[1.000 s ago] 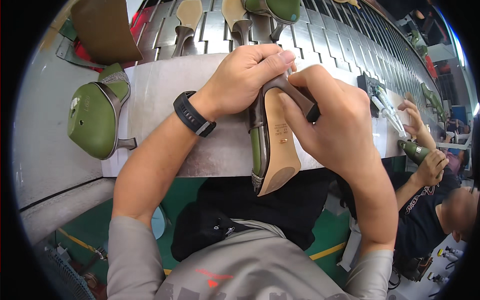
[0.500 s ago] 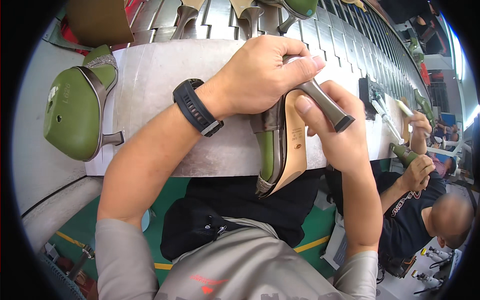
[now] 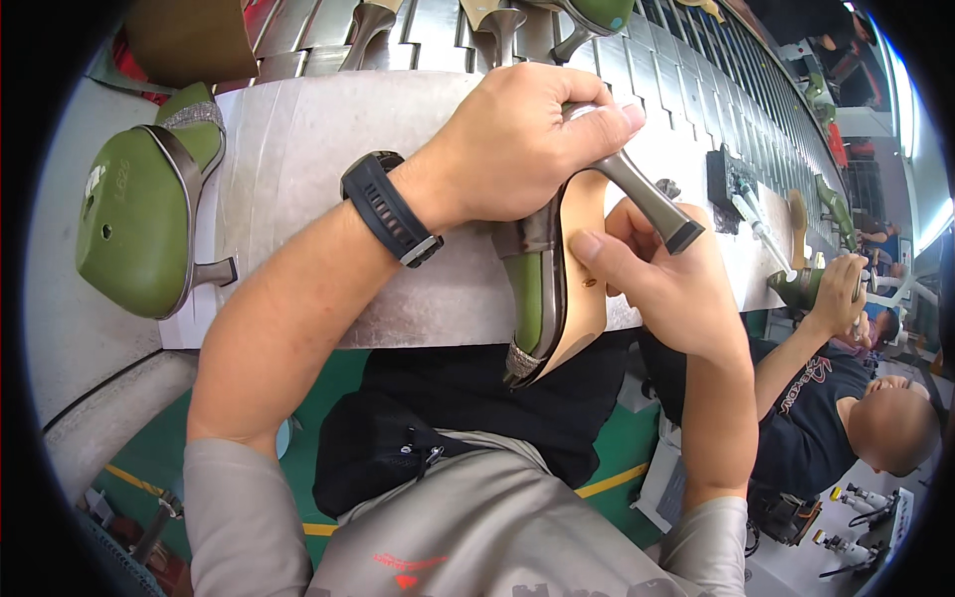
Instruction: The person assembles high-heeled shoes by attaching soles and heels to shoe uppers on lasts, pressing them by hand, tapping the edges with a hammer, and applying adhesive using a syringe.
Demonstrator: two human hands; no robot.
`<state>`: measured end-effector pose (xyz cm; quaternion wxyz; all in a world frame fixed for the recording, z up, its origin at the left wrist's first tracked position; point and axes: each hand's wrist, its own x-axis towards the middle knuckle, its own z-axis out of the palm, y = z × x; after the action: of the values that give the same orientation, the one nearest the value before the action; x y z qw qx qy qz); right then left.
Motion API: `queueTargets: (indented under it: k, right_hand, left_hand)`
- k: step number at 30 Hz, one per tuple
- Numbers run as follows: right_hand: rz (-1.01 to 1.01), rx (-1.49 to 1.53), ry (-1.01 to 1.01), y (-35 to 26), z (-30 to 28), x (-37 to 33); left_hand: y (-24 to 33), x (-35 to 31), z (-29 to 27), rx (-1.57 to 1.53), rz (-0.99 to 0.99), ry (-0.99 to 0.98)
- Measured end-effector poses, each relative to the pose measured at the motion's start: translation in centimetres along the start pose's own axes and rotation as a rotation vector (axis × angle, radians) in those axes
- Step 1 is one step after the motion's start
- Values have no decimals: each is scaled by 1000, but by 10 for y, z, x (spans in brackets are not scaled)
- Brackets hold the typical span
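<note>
In front of me is a high-heeled shoe (image 3: 538, 303), sole facing right and up, its toe hanging past the bench's near edge. A green shoe last shows inside it. My left hand (image 3: 537, 139) is closed around its heel end. The flared metallic-brown heel (image 3: 652, 204) points right from there. My right hand (image 3: 671, 284) grips the side of the shoe, thumb pressed flat on the tan sole (image 3: 580, 318) and the fingers partly hidden behind. At the left edge of the bench lies a second shoe (image 3: 139, 219) on a green last, with a sparkling strap.
Along the far side runs a slatted metal conveyor (image 3: 428, 40) carrying more heeled shoes. A black holder (image 3: 731, 179) and a syringe-like tube (image 3: 764, 234) sit right of my right hand. Farther right, a co-worker (image 3: 816, 398) handles a green shoe (image 3: 791, 289).
My right thumb has slid down the sole, away from the heel and toward the toe. My left hand keeps its grip. The co-worker's raised hand has come down to the shoe.
</note>
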<state>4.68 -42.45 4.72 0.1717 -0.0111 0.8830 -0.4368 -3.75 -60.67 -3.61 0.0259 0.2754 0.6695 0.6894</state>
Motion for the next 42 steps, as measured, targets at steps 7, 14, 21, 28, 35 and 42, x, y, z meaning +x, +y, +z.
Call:
queueTargets:
  k: [7,14,21,28,35,42]
  right_hand:
    - [10,-86,-14,-1,-1,1]
    - [-5,-96,84,-5,13,0]
    - [-35,-72,187,-4,21,13]
    - [-354,-200,239,2,17,4]
    - [-637,-736,276,26,9,-26]
    - [-773,-633,299,45,32,-25]
  left_hand:
    - [-4,0,3,-10,-14,28]
    - [0,-1,3,21,11,41]
    - [7,-1,-6,58,-52,-35]
    - [-7,-33,-30,-161,-15,192]
    - [28,-152,-30,569,230,86]
    - [43,-138,-21,586,21,0]
